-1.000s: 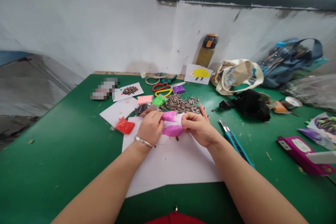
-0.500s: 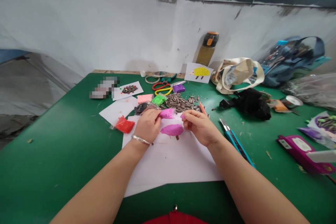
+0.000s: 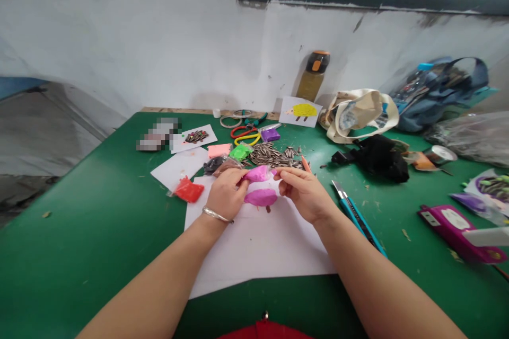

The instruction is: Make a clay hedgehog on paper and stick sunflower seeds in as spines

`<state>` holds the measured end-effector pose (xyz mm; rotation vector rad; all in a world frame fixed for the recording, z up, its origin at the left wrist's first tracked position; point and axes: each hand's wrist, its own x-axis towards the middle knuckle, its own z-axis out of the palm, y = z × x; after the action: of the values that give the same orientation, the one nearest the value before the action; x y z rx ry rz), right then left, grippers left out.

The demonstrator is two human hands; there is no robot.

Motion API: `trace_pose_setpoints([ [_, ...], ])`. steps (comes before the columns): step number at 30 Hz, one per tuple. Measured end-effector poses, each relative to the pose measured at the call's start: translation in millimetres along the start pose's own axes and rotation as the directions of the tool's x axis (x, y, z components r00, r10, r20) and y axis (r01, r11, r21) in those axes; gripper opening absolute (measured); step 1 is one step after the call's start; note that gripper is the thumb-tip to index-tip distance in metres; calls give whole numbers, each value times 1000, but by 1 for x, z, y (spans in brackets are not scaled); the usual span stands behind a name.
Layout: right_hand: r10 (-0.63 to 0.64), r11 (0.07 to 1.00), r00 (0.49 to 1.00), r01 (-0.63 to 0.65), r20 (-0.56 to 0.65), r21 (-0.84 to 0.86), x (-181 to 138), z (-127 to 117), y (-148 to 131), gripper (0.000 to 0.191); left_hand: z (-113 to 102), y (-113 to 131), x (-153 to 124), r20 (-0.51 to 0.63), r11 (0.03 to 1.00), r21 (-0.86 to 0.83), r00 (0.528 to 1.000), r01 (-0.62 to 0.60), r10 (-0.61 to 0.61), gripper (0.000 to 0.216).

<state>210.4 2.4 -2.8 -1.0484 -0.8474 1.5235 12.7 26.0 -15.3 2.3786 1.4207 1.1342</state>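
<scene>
Between the thumb and fingers of my left hand [image 3: 227,194] is a clear packet of pink-purple modelling clay [image 3: 257,173]. My right hand [image 3: 305,194] pinches a small bit of the same clay [image 3: 274,172] at its fingertips, close by the packet's open-looking right end. Below both hands, a flat oval of pink-purple clay [image 3: 260,197] is stuck on the white paper [image 3: 258,254], with small brown marks under it like legs. Sunflower seeds [image 3: 270,155] are heaped just beyond the packet.
Clay packets in red [image 3: 189,189], green [image 3: 240,152] and other colours lie left of the seeds. Scissors [image 3: 247,139] rest behind. A blue utility knife [image 3: 360,220] with its blade out lies beside my right forearm. Bags and a bottle [image 3: 314,77] stand along the wall.
My hands have come slightly closer together. The bit of clay in my right fingers is now nearly at the packet, where a wider gap showed before.
</scene>
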Motion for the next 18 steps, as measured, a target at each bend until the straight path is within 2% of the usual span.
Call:
trace_pose_setpoints([
  [2, -33, 997, 999, 32, -8, -74, 1, 1, 1, 19, -1, 3, 0, 5, 999, -27, 1000, 23, -23, 22],
  [4, -98, 969, 995, 97, 10, -225, 1, 3, 3, 22, -2, 5, -1, 11, 998, -47, 999, 47, -47, 22],
  [6, -203, 880, 978, 202, 44, -429, 1, 4, 7, 27, -3, 6, 0, 26, 995, -56, 996, 84, -83, 22],
  [7, -265, 801, 962, 261, 73, -539, 1, 5, 8, 29, -3, 7, 0, 36, 993, -58, 994, 107, -105, 21],
  [9, -375, 580, 914, 361, 154, -730, 0, 5, 12, 30, -3, 7, 1, 54, 986, -69, 987, 153, -150, 20],
  [11, -443, 359, 865, 412, 236, -837, -1, 6, 13, 25, -3, 6, 1, 72, 979, -83, 981, 188, -183, 19],
  [13, -484, 239, 829, 434, 280, -869, -2, 8, 13, 21, -2, 7, 0, 82, 975, -93, 978, 201, -194, 18],
  [15, -522, 227, 801, 462, 293, -858, -4, 9, 13, 21, -2, 8, 0, 81, 975, -102, 978, 198, -190, 18],
  [18, -557, 276, 777, 505, 293, -818, -6, 11, 11, 21, -3, 11, 0, 74, 974, -125, 980, 192, -183, 18],
])
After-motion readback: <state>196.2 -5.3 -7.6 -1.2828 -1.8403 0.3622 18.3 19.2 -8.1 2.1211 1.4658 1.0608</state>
